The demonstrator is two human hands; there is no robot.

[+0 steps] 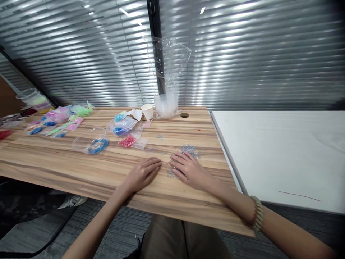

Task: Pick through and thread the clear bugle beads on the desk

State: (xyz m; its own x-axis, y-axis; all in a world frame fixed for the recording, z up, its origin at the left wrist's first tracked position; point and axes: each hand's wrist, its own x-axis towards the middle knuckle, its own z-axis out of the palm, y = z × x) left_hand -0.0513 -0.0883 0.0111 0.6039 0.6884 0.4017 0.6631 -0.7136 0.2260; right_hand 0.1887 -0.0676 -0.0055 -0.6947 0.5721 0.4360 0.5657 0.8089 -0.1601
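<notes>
My left hand [142, 172] rests on the wooden table [102, 176], its fingers stretched out and holding nothing that I can see. Across a small gap, my right hand [190, 171] lies low on the wood with its fingers apart. Just beyond its fingers is a loose pile of tiny blue-grey and clear sticks [190, 149], perhaps tube beads. A smaller scatter of the same pieces [171, 174] lies beside the right thumb. Whatever is beneath the right palm is hidden.
To the left stand a clear round tub [90, 142] with blue pieces and a red bag [127, 141]. Behind are a paper cup [147, 112], a plastic-wrapped stack of tubs [166, 104] and colourful bags [58, 117]. A white table [280, 151] adjoins on the right.
</notes>
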